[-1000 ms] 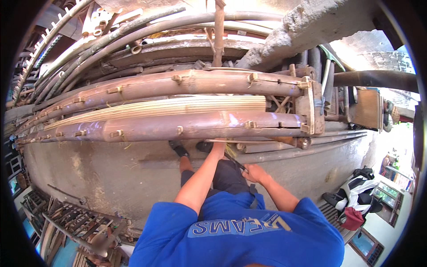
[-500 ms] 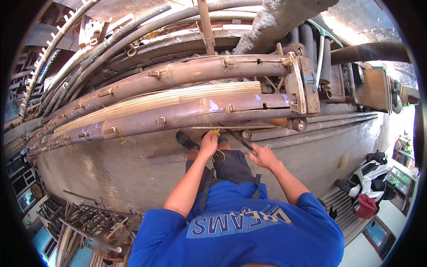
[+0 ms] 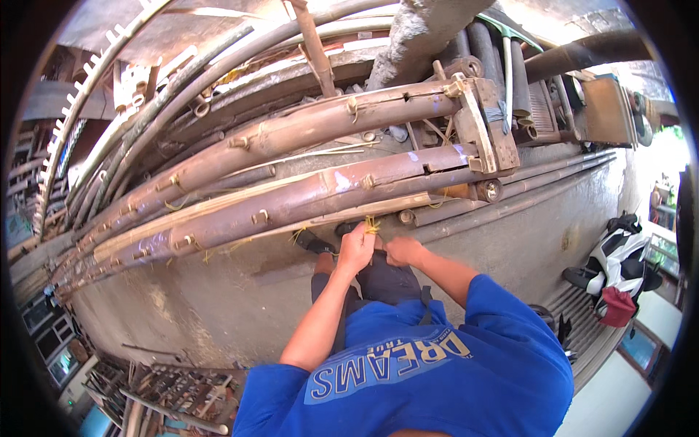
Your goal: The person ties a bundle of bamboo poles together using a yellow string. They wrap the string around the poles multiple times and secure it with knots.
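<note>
A frame of two thick brown bamboo poles lies across in front of me, with wooden pegs through the near pole [image 3: 298,197] and the far pole [image 3: 291,130]. Long pale bamboo slats [image 3: 397,206] run along the near pole, and their right end shows on its near side. At that end my left hand [image 3: 356,249] is closed on a yellow tie cord [image 3: 372,225]. Right beside it, low over my lap, my right hand [image 3: 403,251] is curled closed. Whatever it may hold is hidden. Another yellow tie [image 3: 297,234] hangs from the slats farther left.
A wooden end block [image 3: 495,124] joins the poles on the right. Long bamboo poles [image 3: 535,178] lie on the concrete floor beyond it. A concrete post [image 3: 408,44] rises behind the frame. A white and black motorbike [image 3: 615,266] stands at the right.
The slats that lay between the poles now show on the near pole's near side. My right hand has come in toward the left, and its dark blade-like tool is out of sight.
</note>
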Motion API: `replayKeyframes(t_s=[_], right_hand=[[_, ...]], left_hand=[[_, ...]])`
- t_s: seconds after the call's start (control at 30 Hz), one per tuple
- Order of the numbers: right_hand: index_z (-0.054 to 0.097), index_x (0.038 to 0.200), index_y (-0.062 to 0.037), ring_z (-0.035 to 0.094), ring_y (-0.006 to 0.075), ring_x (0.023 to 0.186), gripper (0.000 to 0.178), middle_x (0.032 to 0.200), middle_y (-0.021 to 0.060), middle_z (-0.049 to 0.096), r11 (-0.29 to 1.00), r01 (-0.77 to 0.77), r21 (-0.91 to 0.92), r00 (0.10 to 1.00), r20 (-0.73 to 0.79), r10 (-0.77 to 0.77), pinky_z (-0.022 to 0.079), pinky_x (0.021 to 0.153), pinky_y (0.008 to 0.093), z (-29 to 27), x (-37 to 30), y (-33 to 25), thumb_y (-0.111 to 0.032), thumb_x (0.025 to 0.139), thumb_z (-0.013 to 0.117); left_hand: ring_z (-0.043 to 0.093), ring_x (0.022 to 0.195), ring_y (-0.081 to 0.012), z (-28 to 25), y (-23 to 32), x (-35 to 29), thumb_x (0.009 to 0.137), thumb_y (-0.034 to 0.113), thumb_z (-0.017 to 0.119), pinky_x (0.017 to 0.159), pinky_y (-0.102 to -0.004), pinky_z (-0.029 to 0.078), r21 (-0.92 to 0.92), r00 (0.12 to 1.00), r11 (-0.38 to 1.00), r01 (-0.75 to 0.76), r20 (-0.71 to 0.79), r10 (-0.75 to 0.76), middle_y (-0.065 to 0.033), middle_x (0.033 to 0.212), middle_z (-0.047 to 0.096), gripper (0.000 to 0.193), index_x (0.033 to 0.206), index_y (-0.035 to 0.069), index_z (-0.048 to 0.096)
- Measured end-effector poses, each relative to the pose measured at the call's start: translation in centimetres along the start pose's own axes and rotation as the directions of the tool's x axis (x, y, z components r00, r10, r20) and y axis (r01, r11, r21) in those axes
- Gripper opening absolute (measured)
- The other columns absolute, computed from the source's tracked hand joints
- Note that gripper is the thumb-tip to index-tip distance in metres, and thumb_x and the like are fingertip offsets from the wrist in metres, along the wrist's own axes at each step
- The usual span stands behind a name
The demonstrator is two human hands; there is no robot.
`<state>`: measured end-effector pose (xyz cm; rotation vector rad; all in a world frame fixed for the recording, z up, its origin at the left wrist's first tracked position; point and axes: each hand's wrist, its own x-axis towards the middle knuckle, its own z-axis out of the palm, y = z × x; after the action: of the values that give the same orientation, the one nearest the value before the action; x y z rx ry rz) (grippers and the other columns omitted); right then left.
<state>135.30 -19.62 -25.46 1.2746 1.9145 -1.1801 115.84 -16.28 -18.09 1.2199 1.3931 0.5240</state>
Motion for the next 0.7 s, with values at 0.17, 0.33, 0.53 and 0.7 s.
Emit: replayKeyframes(t_s=[0.17, 0.33, 0.53, 0.7], right_hand=[[0.067, 0.117, -0.0032, 0.069, 0.0480, 0.095, 0.040, 0.096, 0.0272, 0.072, 0.954, -0.079, 0.289, 0.979, -0.159, 0.130, 0.055, 0.086, 0.0564, 5.3, -4.1, 2.7, -0.034, 0.090, 0.066], [0.065, 0.111, -0.0012, 0.068, 0.0509, 0.093, 0.040, 0.095, 0.0292, 0.071, 0.859, -0.181, 0.479, 0.913, -0.244, 0.327, 0.055, 0.085, 0.0564, 9.0, -8.9, 6.3, -0.035, 0.089, 0.067], [0.065, 0.110, 0.0011, 0.067, 0.0510, 0.096, 0.042, 0.098, 0.0307, 0.070, 0.693, -0.296, 0.658, 0.839, -0.168, 0.518, 0.054, 0.087, 0.0548, 11.6, -14.3, 7.0, -0.035, 0.090, 0.067], [0.064, 0.108, -0.0003, 0.066, 0.0524, 0.097, 0.041, 0.095, 0.0319, 0.070, 0.565, -0.286, 0.774, 0.807, -0.123, 0.577, 0.054, 0.085, 0.0558, 14.2, -16.0, 5.5, -0.037, 0.091, 0.068]], left_hand=[[0.061, 0.074, -0.0122, 3.2, -5.5, 6.7, 0.106, 0.018, 0.051, 0.060, -0.0306, 0.053, -0.504, 0.883, 0.726, 0.468, 0.307, -0.356, -0.0014, 0.089, 0.066, 0.021, 0.108, 0.007, 0.069], [0.045, 0.058, -0.0071, 12.4, -4.1, 11.1, 0.105, 0.021, 0.059, 0.048, -0.0238, 0.038, -0.550, 0.874, 0.681, 0.483, 0.261, -0.409, 0.0016, 0.081, 0.058, 0.016, 0.102, 0.007, 0.065], [0.045, 0.058, -0.0067, 19.0, -4.4, 16.6, 0.105, 0.021, 0.059, 0.048, -0.0233, 0.038, -0.731, 0.841, 0.459, 0.504, 0.295, -0.455, 0.0017, 0.082, 0.059, 0.015, 0.102, 0.008, 0.064], [0.044, 0.057, -0.0063, 20.2, -5.0, 18.1, 0.105, 0.021, 0.059, 0.048, -0.0229, 0.037, -0.762, 0.779, 0.292, 0.578, 0.409, -0.475, 0.0017, 0.082, 0.059, 0.014, 0.102, 0.008, 0.064]])
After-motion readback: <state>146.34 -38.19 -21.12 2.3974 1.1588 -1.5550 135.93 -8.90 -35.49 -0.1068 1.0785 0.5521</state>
